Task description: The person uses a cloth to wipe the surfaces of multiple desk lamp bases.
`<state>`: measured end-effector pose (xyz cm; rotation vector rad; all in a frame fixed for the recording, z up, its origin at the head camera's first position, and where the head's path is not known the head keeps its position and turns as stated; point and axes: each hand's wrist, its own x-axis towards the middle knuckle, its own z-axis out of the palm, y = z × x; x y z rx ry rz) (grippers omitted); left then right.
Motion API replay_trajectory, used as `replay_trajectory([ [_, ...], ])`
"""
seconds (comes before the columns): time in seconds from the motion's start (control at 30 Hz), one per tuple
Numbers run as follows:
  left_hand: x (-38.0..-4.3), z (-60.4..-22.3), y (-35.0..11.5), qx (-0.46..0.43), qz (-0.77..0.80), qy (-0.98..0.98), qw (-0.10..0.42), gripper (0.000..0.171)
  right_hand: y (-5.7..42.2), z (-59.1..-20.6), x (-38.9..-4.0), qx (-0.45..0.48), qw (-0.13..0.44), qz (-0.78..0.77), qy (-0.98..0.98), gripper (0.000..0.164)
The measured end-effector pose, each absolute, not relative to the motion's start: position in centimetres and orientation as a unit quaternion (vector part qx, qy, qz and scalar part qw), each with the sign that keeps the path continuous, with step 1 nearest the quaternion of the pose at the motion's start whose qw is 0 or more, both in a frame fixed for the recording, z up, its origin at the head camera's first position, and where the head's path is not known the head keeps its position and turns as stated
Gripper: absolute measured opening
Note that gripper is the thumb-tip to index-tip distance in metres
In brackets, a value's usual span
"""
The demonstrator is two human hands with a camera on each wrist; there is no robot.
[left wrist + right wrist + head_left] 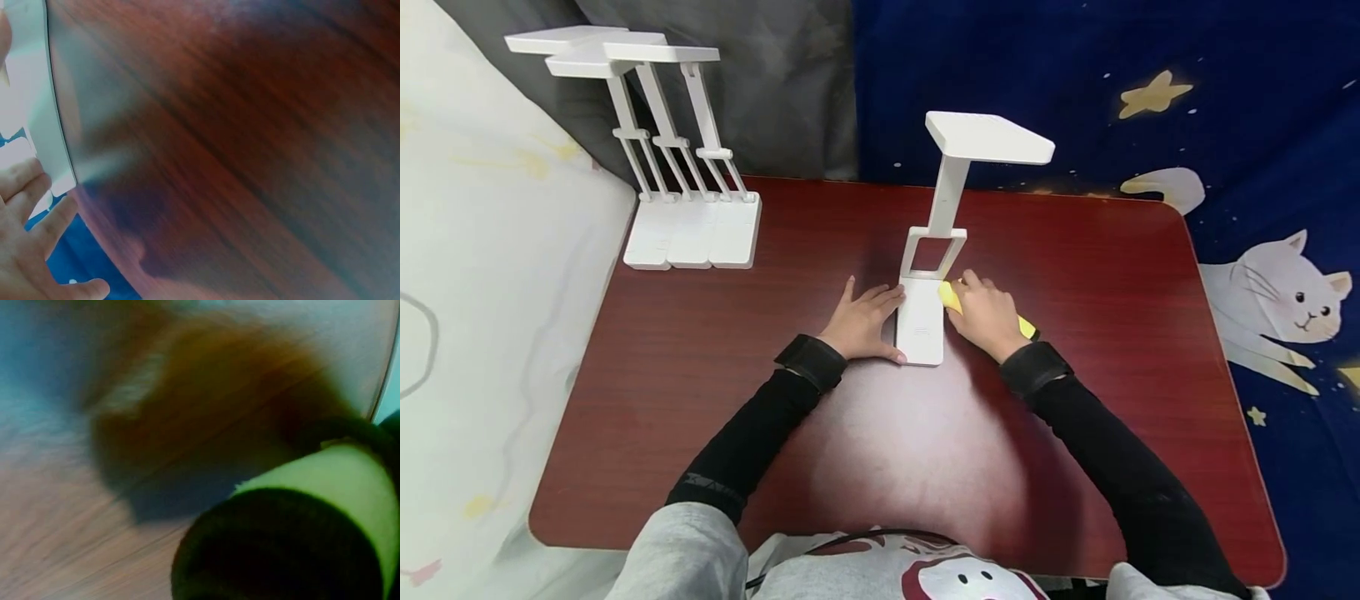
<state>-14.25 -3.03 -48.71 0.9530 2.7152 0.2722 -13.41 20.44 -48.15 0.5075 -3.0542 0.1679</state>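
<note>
A white folding desk lamp [919, 333] stands unfolded in the middle of the table, its base pointing toward the person. My left hand [861, 323] rests at the left edge of that base, fingers spread, thumb touching the near corner. In the left wrist view the fingers [56, 228] reach straight to the base's edge. At the base's right side my right hand [987, 315] grips a yellow stick-like thing with a black end [1027, 327]; its kind is unclear. The right wrist view shows its pale yellow part [337, 481] between dark bands, close up and blurred.
Several more white lamps [692, 237] stand unfolded side by side at the table's back left corner. The dark red table [1112, 433] has a bright patch of light near the person. Behind it hang grey and blue cloths [1037, 50].
</note>
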Motion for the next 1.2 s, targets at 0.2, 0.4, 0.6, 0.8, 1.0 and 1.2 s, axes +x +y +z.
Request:
replay_trajectory([
  [0.2, -14.2, -48.5, -3.0, 0.327, 0.088, 0.933, 0.125, 0.112, 21.1, -48.1, -11.3, 0.224, 0.021, 0.063, -0.972, 0.041],
  [0.4, -14.0, -48.3, -2.9, 0.328, 0.081, 0.933, 0.122, 0.111, 21.7, -48.1, -8.6, 0.268, 0.023, 0.084, -0.96, 0.036],
  [0.6, -14.0, -48.4, -2.8, 0.33, 0.081, 0.933, 0.118, 0.11, 22.2, -48.2, -6.4, 0.296, 0.013, 0.101, -0.95, 0.037],
  [0.8, -14.1, -48.5, -3.0, 0.33, 0.082, 0.933, 0.121, 0.11, 22.6, -48.3, -4.7, 0.336, 0.0, 0.169, -0.926, 0.034],
  [1.0, -14.1, -48.4, -3.2, 0.325, 0.09, 0.933, 0.128, 0.109, 18.9, -48.1, -3.6, 0.453, 0.035, 0.188, -0.871, 0.041],
  [1.2, -13.9, -48.5, -3.1, 0.328, 0.079, 0.933, 0.123, 0.109, 14.3, -48.5, -3.6, 0.497, 0.057, 0.101, -0.86, 0.044],
])
